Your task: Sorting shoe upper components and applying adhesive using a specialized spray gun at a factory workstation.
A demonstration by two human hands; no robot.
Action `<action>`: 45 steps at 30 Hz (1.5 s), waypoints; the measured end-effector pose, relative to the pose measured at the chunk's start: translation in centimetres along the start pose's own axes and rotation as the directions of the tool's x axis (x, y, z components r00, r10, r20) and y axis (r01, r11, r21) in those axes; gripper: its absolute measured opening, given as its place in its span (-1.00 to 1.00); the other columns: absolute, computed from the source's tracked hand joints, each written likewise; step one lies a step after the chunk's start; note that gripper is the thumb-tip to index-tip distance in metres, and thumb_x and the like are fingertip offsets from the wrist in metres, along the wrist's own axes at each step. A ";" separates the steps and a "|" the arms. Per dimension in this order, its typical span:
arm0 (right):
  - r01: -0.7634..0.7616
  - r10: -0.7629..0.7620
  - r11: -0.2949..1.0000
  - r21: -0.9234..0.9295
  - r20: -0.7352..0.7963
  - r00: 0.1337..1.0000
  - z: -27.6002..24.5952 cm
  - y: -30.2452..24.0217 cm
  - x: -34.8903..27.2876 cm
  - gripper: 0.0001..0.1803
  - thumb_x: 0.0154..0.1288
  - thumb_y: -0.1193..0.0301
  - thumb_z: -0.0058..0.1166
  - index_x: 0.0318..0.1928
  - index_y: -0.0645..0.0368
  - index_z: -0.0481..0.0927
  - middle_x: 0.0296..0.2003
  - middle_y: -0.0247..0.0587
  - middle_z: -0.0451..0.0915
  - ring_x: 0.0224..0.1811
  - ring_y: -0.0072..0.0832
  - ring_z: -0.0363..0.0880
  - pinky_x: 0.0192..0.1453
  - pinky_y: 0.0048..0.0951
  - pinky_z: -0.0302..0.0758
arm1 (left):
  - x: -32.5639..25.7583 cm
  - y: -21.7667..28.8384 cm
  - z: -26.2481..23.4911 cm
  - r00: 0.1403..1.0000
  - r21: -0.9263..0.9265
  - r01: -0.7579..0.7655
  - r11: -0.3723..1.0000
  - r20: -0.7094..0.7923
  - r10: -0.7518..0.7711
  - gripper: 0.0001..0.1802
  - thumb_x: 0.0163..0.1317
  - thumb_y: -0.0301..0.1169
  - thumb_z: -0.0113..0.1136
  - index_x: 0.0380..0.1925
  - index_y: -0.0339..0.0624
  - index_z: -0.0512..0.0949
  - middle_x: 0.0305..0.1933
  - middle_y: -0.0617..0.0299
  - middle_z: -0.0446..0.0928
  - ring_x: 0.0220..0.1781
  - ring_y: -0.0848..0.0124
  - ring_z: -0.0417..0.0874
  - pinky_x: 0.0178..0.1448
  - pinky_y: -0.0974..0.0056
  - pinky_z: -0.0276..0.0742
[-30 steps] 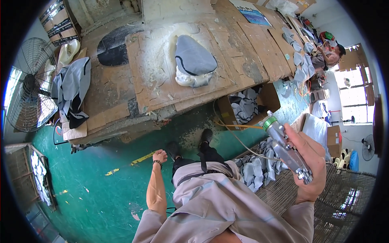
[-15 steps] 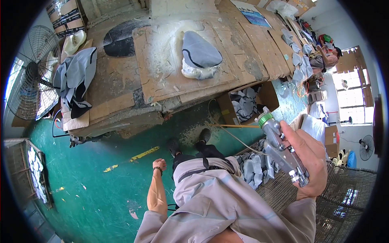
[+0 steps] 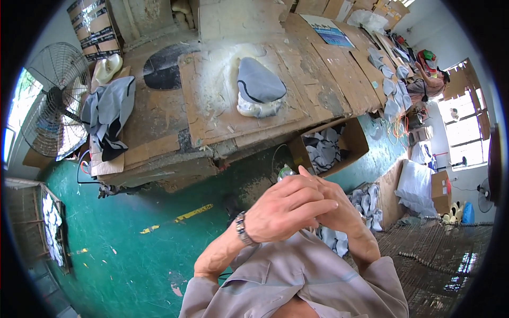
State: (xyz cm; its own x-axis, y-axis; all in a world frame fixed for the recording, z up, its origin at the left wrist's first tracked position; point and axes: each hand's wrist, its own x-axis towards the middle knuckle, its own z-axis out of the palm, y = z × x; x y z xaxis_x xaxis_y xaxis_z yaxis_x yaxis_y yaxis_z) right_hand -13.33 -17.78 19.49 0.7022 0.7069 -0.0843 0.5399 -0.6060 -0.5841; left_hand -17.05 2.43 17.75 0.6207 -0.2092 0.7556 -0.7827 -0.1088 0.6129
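Risks, big to small. Workbench point(image 3: 318, 79): loose scraps on top could stick to whatever gets laid there, if the pale residue is tacky. Draped grey cloth point(image 3: 108, 111), at the workbench's left end, could slide off since it hangs toward the front edge. Grey padded piece point(image 3: 259, 82), on the workbench around its middle, could pick up crumbs or smears from the crusted patch around it. Left hand point(image 3: 278, 208), in front of the workbench, crosses over the right hand point(image 3: 343, 209); that crowding could cause a fumble. Green-ringed tool point(image 3: 286, 171), also in front of the workbench, just poking out past the hands, could slip and drop if the grip loosens.

Fingers: left ones bent, close together, one digit sticking out; can't tell what they pinch, if anything. Right ones seem wrapped round the tool, one fingertip raised, rest hidden.

Materials: workbench top is patched cardboard, scuffed, ragged at the front. Cloth limp, creased, grey with black. Padded piece matte, rounded teardrop, dark curved trim; white base point(image 3: 257, 109) under it lumpy, slightly shiny. Tool: only the green end shows, body hidden.
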 end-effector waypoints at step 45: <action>-0.050 0.015 0.962 -0.269 -0.132 0.991 -6.3 -9.2 1.0 -0.21 0.03 0.60 0.29 0.35 0.45 0.41 -0.22 -0.02 0.64 -0.24 -0.16 0.69 -0.20 -0.20 0.63 | -14.8 -9.3 -2.8 0.629 0.019 0.646 0.763 -0.579 -0.518 -0.81 0.35 -0.52 0.25 -0.07 -0.29 0.66 -0.21 0.14 0.74 -0.18 0.29 0.74 0.01 0.24 0.61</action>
State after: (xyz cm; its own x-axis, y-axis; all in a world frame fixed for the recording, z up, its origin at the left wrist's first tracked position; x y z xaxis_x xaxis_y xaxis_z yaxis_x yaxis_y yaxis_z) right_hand -14.72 -13.81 29.86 0.7653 0.6436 0.0138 0.6087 -0.7165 -0.3409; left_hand -18.88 9.29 1.51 0.8228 0.4878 0.2916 -0.1966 -0.2371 0.9514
